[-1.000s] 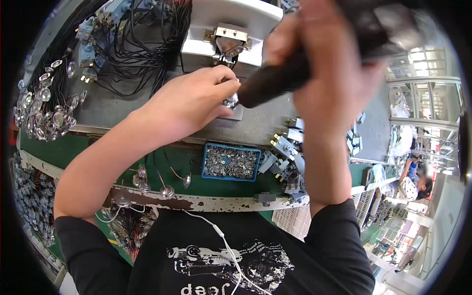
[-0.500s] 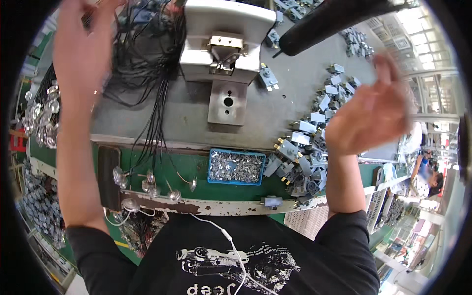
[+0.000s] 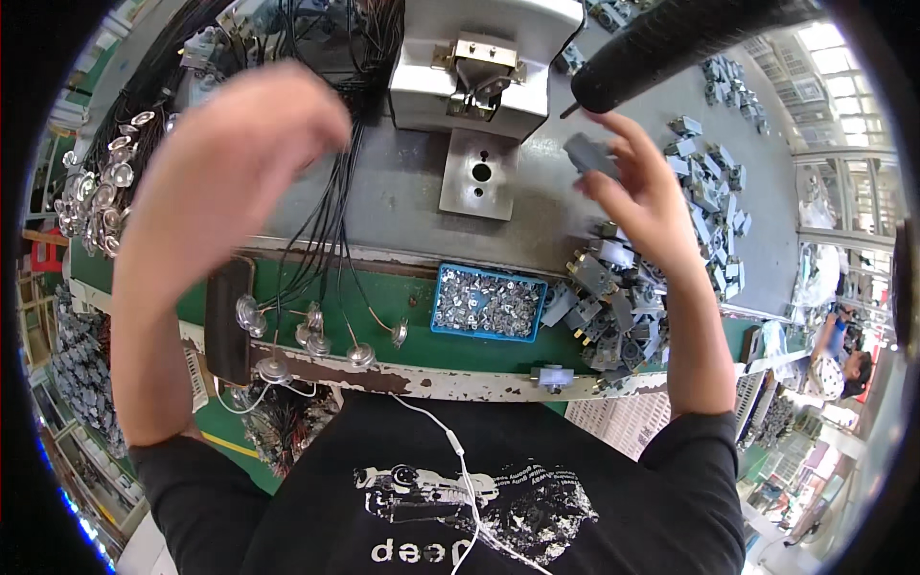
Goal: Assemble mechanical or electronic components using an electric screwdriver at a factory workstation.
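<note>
My right hand pinches a small grey plastic block between thumb and fingers, just right of the steel plate. My left hand is in the air over the bundle of black wires. Its fingers are smeared by motion, so what they hold, if anything, is hidden. Between the hands stands a white machine with a metal clamp on its front. Below the clamp lies the steel plate with a round hole. A black cylindrical tool with a thin tip reaches in above my right hand.
A heap of grey blocks with brass pins lies at the right. A blue tray of small metal pieces sits at the bench's front. Round metal-capped wire ends hang at the near edge, and more cluster at far left.
My right hand has moved inward and taken up the grey block that lay beside the machine. My left hand has come down and rightward from the far left. The view has shifted a little.
</note>
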`<control>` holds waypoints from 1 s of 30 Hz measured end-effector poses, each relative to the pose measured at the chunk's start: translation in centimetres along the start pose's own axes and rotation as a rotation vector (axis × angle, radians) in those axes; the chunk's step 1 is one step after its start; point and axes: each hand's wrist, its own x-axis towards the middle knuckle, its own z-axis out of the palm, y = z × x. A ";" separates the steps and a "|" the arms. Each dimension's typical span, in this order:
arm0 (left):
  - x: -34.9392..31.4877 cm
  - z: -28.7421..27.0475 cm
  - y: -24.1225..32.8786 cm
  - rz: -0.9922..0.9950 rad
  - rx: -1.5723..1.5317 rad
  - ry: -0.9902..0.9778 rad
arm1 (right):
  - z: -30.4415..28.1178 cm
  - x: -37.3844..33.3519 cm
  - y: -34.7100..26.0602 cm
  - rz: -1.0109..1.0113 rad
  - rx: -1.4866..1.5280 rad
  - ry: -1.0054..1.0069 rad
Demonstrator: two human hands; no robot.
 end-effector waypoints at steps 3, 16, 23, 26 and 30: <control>-3.3 1.3 1.3 -0.008 0.036 -0.402 | 1.9 -2.5 -0.3 0.022 0.702 -0.136; -2.2 0.1 0.1 0.136 0.091 -0.368 | 8.4 -2.1 -3.4 -0.124 0.524 -0.094; -2.6 0.4 0.4 -0.014 -0.100 -0.511 | 8.1 0.5 -2.0 -0.391 -0.587 0.138; -2.7 0.6 0.2 -0.042 -0.182 -0.560 | 8.3 -0.3 -0.9 -0.324 -0.499 0.193; -2.0 0.3 0.0 -0.061 -0.198 -0.619 | 8.6 0.5 -1.5 -0.353 -0.546 0.184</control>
